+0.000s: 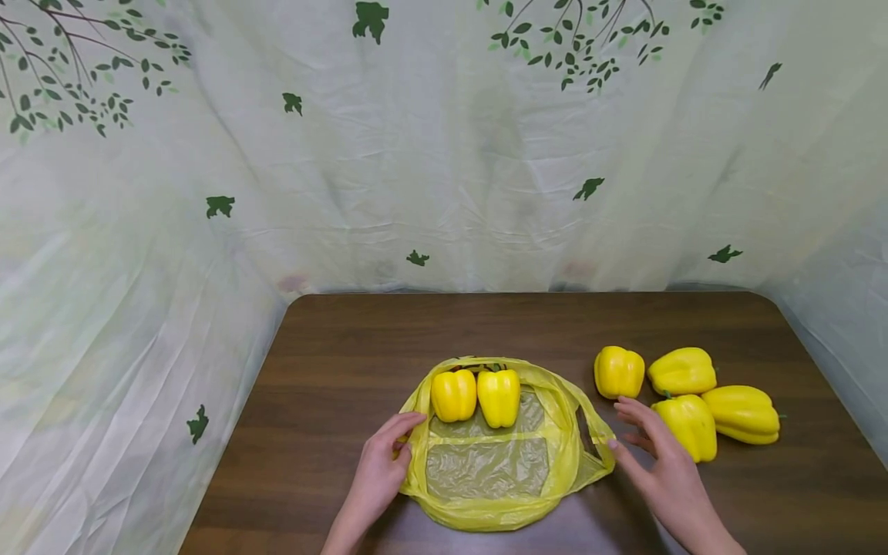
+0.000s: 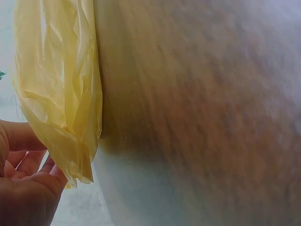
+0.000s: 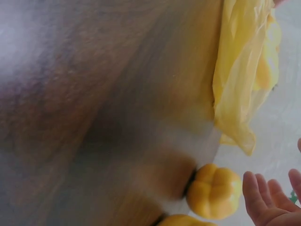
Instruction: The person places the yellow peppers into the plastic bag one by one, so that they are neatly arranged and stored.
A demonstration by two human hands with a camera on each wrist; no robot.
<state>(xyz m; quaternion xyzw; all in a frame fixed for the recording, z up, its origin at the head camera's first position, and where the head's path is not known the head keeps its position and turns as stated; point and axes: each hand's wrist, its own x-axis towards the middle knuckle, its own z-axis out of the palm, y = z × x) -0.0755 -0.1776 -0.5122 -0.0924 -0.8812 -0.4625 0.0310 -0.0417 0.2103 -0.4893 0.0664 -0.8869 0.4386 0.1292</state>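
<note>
Two peppers (image 1: 499, 398) inside one yellow bag (image 1: 486, 512), lower centre; four loose peppers (image 1: 620, 372), lower right.
The left hand (image 1: 378, 466) pinches the bag's left edge; the right hand (image 1: 669, 478), fingers open, hovers beside its right.

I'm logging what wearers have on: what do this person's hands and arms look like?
The left hand and right hand are both bare. No gloves, rings or markings show on them, and no sleeve, watch or cable comes into view.
</note>
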